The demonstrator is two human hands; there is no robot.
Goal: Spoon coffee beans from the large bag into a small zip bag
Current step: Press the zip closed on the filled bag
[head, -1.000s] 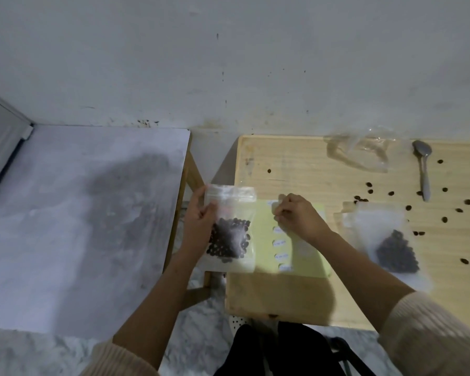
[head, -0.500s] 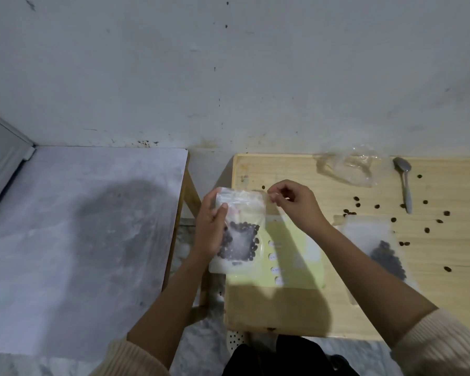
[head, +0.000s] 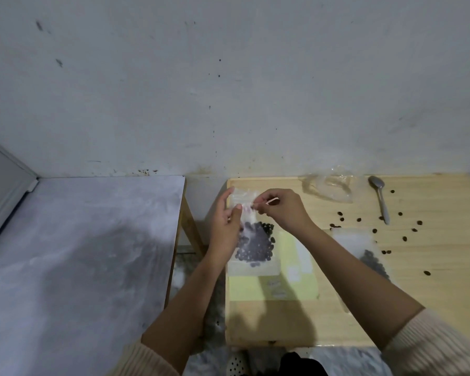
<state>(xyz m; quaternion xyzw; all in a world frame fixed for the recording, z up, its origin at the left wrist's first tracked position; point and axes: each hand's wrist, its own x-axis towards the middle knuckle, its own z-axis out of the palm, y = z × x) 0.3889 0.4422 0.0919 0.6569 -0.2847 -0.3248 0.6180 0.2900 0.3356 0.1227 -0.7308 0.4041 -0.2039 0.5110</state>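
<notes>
A small clear zip bag (head: 251,246) with dark coffee beans in its lower half hangs upright over the left end of the wooden table (head: 432,256). My left hand (head: 225,226) grips its left side, thumb on the zip strip. My right hand (head: 281,210) pinches the zip strip at the top from the right. A second clear bag with beans (head: 371,257) lies flat on the table to the right, partly hidden by my right forearm. A metal spoon (head: 381,198) rests at the back of the table.
A crumpled clear plastic bag (head: 330,187) lies at the table's back edge by the wall. Several loose beans (head: 358,219) are scattered on the right part. A yellow sheet with white labels (head: 296,278) lies under the held bag. A grey surface (head: 79,253) stands to the left.
My right hand left the yellow sheet, rose to the top of the held bag and now pinches its zip strip. My left hand lifted the bag a little higher.
</notes>
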